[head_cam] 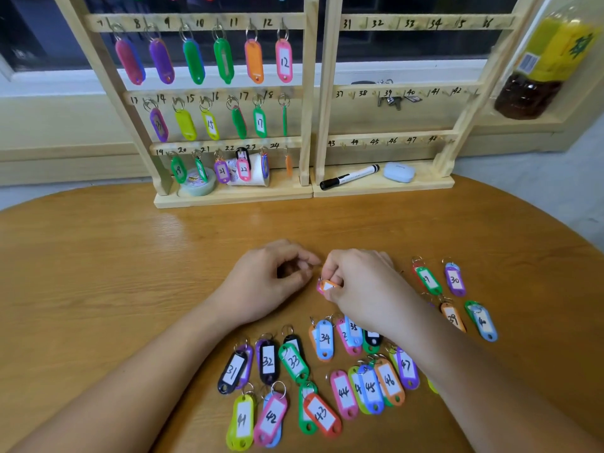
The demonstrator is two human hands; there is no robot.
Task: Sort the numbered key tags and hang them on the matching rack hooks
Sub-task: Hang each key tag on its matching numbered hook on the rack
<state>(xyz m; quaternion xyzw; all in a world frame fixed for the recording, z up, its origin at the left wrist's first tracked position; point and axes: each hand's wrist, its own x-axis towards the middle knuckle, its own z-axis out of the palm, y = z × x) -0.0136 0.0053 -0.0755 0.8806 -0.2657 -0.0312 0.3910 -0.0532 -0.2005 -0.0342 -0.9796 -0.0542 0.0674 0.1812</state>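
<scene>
- Three rails of the left rack carry hung tags, 7 to 24. Several face away or hang edge-on, so their numbers cannot be read, and a higher row is cut off at the top.
- One hand, the left grip, sits low over the counter with its fingers curled and thumb and forefinger tips together, just beside the held tag's ring. I cannot tell whether it pinches that ring.
- Between the hands is the orange tag, close above the counter and mostly covered by fingers. Its number is hidden, and a pink edge behind it may be a second tag.
- Pinching that tag by its plastic body is the right grip.
- Each tag looks light, stiff and smooth, with a paper label and a thin metal ring. The body likely gives the surer hold, leaving the ring free to slip over a hook.
- Many loose tags lie on the counter below and right of the hands, numbered from about 29 to 47. Plenty overlap, and the right forearm covers some.
- No tags hang on the right rack, marked 31 to 48. Small keys show near 39, and the numeral after 34 is blurred.
</scene>
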